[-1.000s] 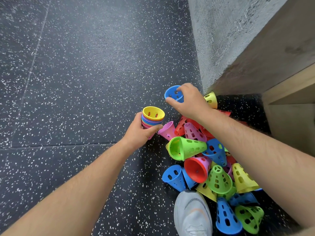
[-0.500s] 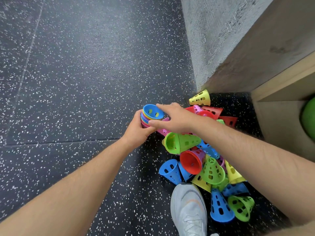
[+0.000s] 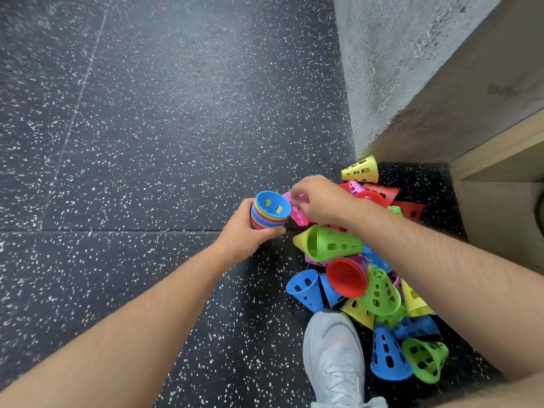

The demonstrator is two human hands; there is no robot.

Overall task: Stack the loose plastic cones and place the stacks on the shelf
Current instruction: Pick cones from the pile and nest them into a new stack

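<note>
My left hand holds a stack of nested cones with a blue cone on top, mouth up, just above the floor. My right hand is right beside it, fingers closed on a pink cone at the near edge of the pile. The pile of loose cones spreads to the right: a green cone lying on its side, a red one, blue, yellow and more green ones. A lone yellow cone lies at the wall corner.
The floor is dark speckled rubber. A grey concrete wall rises at the right. A pale wooden shelf unit stands at the far right with something green inside. My light grey shoe rests beside the pile.
My right hand carried a blue cone over and set it onto the stack, which had a yellow top. It has since moved right onto the pink cone.
</note>
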